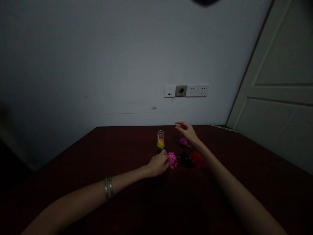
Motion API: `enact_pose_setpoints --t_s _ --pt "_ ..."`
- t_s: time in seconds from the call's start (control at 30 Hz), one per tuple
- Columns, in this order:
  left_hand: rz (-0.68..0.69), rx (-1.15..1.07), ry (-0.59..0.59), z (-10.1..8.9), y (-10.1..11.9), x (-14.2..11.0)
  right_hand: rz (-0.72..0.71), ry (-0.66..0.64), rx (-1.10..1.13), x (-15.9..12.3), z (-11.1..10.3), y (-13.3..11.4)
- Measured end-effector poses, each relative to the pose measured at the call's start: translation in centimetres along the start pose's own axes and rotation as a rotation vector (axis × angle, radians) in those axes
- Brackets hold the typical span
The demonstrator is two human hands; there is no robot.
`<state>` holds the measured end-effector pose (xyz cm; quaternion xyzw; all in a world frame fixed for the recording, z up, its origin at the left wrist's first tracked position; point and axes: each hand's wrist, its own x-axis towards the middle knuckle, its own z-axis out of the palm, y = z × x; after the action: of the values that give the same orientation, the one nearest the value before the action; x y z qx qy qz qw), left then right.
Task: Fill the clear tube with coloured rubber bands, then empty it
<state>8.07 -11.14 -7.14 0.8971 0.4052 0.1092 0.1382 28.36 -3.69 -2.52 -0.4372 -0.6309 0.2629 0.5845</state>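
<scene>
A small glass jar with yellow and blue bits in its lower half stands open on the dark red-brown table. In front of it lie three small piles: pink, black and red. My left hand rests on the table with fingers curled, pinching at the left edge of the pink pile. My right hand hovers above the table to the right of the jar, fingers spread and holding nothing. A small pink lid-like object lies just below it.
The table's far edge meets a pale wall with a row of sockets. A white door stands at the right. A thin flat strip lies at the table's far right corner. Two bracelets ring my left wrist.
</scene>
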Motion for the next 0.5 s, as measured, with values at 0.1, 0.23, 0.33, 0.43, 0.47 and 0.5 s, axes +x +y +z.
enact_pose_setpoints --t_s 0.1,0.23,0.33,0.43,0.47,0.5 --pt "0.024 -0.029 0.031 0.1 -0.2 0.1 0.017 -0.004 0.000 0.0 0.0 0.1" --pt "0.088 -0.101 0.088 0.2 -0.5 0.5 0.020 -0.015 0.008 0.1 0.1 0.2" --pt "0.135 -0.166 0.131 -0.1 -0.5 0.7 0.015 -0.012 -0.010 0.0 0.1 0.2" --pt "0.172 -0.242 0.167 -1.1 -0.4 0.9 0.009 -0.005 -0.046 0.0 0.0 0.1" --pt "0.181 -0.271 0.180 -1.7 -0.3 1.0 0.015 -0.002 -0.050 0.0 0.0 0.1" --pt "0.188 -0.301 0.195 -2.3 -0.2 1.1 0.023 0.001 -0.049 0.0 0.0 0.1"
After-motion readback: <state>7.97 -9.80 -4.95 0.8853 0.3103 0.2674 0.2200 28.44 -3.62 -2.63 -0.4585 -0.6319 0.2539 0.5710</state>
